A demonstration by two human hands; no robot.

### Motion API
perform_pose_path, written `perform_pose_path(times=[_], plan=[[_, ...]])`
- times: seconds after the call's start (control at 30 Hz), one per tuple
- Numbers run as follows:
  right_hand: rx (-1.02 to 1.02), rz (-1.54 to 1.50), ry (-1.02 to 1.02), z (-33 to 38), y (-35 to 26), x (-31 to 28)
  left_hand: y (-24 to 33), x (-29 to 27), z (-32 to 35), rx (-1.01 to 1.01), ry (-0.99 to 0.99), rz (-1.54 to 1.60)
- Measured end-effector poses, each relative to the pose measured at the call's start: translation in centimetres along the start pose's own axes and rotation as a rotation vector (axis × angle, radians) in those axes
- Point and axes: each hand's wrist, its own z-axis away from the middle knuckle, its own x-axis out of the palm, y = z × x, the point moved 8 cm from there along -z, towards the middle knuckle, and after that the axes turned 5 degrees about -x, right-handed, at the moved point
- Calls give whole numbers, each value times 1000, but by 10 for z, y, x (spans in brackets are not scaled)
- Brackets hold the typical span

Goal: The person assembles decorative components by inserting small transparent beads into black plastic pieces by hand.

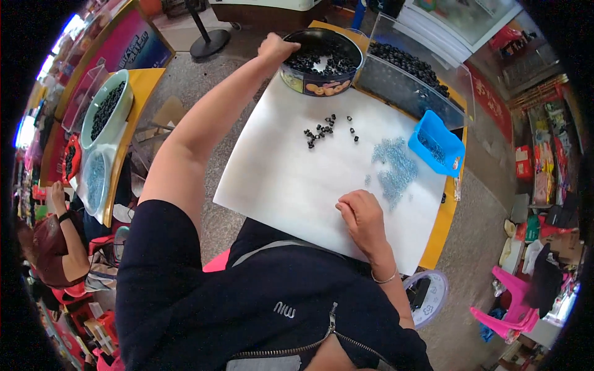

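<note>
My left hand (276, 49) is stretched out to the far edge of the table. Its closed fingers are at the rim of a round tin (318, 86), thumb over the edge. Inside the tin lie many small black pieces (331, 63). A loose cluster of black pieces (320, 132) lies on the white sheet (272, 173) in front of the tin. My right hand (361, 216) is curled over the sheet, thumb against the fingers; whatever it may hold is hidden. Just beyond it spreads a pile of small pale-blue clear pieces (395, 167).
At the right edge stands a blue plastic basket (438, 133) with pale-blue pieces inside. Behind it is a clear box (396, 86) of black pieces. On the left, another table carries a pale-green basin (129, 99); a person (55, 247) sits there. A pink stool (510, 303) stands at right.
</note>
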Motion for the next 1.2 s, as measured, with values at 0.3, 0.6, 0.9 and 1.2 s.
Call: perform_pose_path(times=[0.3, 0.6, 0.9, 1.2], plan=[[31, 19, 1, -17, 12, -3, 25, 20, 53, -127, -312, 938], [69, -55, 72, -58, 26, 4, 76, -61, 152, 101, 103, 848], [190, -110, 52, -52, 30, 9, 70, -70, 170, 238, 247, 731], [-6, 4, 168, -106, 26, -1, 68, -71, 182, 185, 237, 727]])
